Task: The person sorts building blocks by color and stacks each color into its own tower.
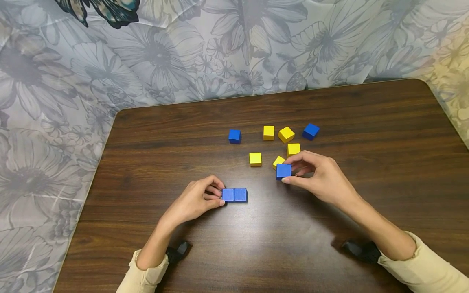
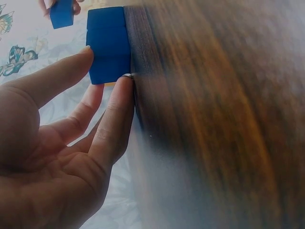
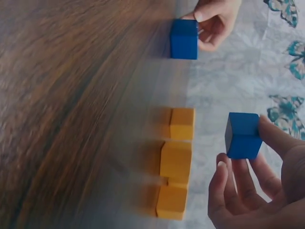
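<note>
Two blue cubes stand side by side on the table, faces touching, in the head view. My left hand (image 1: 198, 197) pinches the left cube (image 1: 228, 195) of this pair between thumb and fingers; the right cube (image 1: 240, 195) sits against it. In the left wrist view the pair's blue faces (image 2: 108, 43) line up beyond the fingertips. Farther right, my right hand (image 1: 318, 175) pinches another blue cube (image 1: 283, 171) by its edges. The right wrist view has this cube (image 3: 243, 136) raised off the tabletop, and it partly hides a yellow cube (image 1: 278, 161) in the head view.
Several yellow cubes (image 1: 255, 159) lie scattered beyond the hands, one (image 1: 293, 149) close to the right fingers. Two loose blue cubes lie farther back, one at left (image 1: 235, 136), one at right (image 1: 310, 131). The brown wooden table (image 1: 165, 142) ends at a flowered cloth (image 1: 157, 57).
</note>
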Motion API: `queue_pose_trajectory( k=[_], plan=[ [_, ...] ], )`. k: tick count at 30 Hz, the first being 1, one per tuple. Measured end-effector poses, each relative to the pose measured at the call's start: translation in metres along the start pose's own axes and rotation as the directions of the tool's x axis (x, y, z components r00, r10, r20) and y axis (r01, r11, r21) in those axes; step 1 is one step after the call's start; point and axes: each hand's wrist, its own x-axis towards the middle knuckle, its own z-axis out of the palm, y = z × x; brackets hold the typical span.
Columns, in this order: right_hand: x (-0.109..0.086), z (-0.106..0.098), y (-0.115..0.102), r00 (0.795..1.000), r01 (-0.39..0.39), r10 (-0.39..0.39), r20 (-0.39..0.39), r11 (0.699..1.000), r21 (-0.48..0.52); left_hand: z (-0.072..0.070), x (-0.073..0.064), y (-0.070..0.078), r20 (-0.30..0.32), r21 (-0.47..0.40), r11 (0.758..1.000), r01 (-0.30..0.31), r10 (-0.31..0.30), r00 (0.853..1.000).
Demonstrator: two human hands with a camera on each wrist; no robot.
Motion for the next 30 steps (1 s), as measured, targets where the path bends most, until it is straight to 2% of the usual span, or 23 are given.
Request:
queue_pose_trajectory(
  k=[8, 15, 24, 30],
  plan=[
    [0.006, 0.012, -0.007, 1.0, -0.001, -0.001, 0.026, 0.997, 0.079, -0.001, 0.0, 0.0, -0.005, 0.003, 1.0, -0.001, 0.001, 1.0],
    [0.011, 0.024, -0.013, 0.998, -0.032, 0.028, 0.048, 0.996, 0.086, 0.0, 0.0, 0.0, -0.002, 0.004, 1.0, -0.008, 0.008, 1.0],
    [0.013, 0.037, -0.018, 0.998, -0.027, 0.021, 0.061, 0.995, 0.1, 0.0, 0.0, 0.001, -0.004, -0.001, 1.0, 0.001, -0.001, 1.0],
    [0.013, 0.046, -0.021, 0.997, -0.027, 0.016, 0.073, 0.987, 0.16, 0.0, 0.0, 0.001, -0.001, 0.002, 1.0, 0.011, -0.011, 1.0]
  ],
)
